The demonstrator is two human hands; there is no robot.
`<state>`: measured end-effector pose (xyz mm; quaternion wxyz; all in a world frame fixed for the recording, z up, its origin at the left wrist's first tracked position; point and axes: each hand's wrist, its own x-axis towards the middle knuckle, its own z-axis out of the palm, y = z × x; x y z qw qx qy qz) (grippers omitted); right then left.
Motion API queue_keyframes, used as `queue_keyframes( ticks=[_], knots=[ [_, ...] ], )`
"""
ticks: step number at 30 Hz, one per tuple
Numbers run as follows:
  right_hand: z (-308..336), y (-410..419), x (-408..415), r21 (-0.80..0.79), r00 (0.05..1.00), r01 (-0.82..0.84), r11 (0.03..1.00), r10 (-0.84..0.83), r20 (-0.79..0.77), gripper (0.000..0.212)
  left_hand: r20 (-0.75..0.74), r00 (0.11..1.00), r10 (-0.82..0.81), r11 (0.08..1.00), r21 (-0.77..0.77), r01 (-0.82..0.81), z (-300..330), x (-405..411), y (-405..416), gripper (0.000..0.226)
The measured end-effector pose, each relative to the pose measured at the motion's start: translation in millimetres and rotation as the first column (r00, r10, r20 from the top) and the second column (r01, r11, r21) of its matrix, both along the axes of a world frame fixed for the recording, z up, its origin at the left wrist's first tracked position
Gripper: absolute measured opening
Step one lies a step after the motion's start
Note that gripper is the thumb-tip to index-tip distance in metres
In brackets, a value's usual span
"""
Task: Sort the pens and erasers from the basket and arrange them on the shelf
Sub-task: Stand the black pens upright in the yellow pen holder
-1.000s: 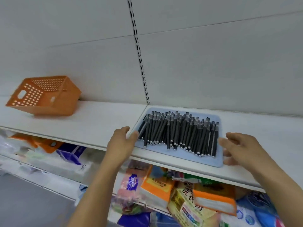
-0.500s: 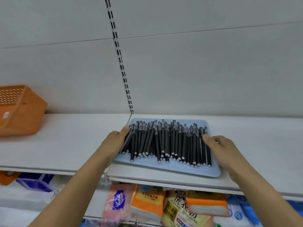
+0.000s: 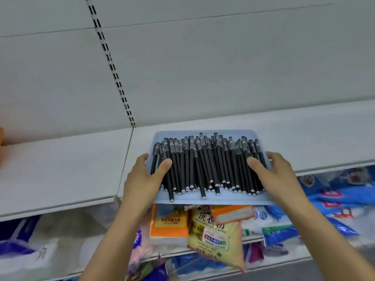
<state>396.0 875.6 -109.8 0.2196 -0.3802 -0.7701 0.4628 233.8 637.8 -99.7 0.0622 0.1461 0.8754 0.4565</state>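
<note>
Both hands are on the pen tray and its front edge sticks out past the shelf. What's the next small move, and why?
Probably slide the blue tray straight back onto the shelf. Its front edge overhangs the shelf lip, and the left hand and right hand grip its sides, thumbs pressing the pens.

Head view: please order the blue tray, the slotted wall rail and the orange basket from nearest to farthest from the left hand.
1. Blue tray: gripped by the left hand at its left edge.
2. Slotted wall rail: up behind, slightly left.
3. Orange basket: far left frame edge.
</note>
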Motion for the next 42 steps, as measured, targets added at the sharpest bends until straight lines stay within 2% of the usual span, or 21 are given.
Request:
queue_keyframes(
  ticks=[4, 7, 15, 19, 22, 27, 34, 42],
  knots=[
    [-7, -2, 42, -0.006, 0.995, 0.093, 0.996, -0.093, -0.04, 0.034, -0.019, 0.997, -0.08, 0.997, -0.01, 0.08, -4, 23, 12, 0.081],
    [-9, 0, 76, 0.011, 0.985, 0.158, 0.987, -0.157, -0.075, 0.025, -0.003, 0.988, -0.155, 0.988, 0.009, 0.155, -7, 42, 27, 0.079],
    [-13, 27, 180, 0.01, 0.926, 0.363, 0.932, -0.36, -0.111, 0.043, -0.024, 0.937, -0.347, 0.937, 0.04, 0.348, -7, 111, 98, 0.076],
    [-14, 49, 244, -0.004, 0.893, 0.435, 0.9, -0.432, -0.13, 0.037, -0.031, 0.91, -0.413, 0.909, 0.048, 0.414, -8, 162, 143, 0.073],
    [-12, 70, 299, -0.004, 0.868, 0.483, 0.876, -0.479, -0.133, 0.034, -0.015, 0.894, -0.448, 0.892, 0.054, 0.448, -12, 209, 179, 0.06],
    [-12, 112, 391, 0.011, 0.829, 0.547, 0.837, -0.539, -0.15, 0.018, 0.004, 0.857, -0.515, 0.855, 0.067, 0.514, -22, 290, 245, 0.051],
    [-23, 172, 500, 0.009, 0.755, 0.651, 0.759, -0.646, -0.113, 0.037, 0.027, 0.796, -0.604, 0.795, 0.096, 0.599, -40, 390, 332, 0.054],
    [-31, 264, 555, -0.016, 0.71, 0.7, 0.714, -0.698, -0.092, 0.04, 0.017, 0.744, -0.668, 0.743, 0.056, 0.666, -38, 441, 443, 0.063]
  ],
)
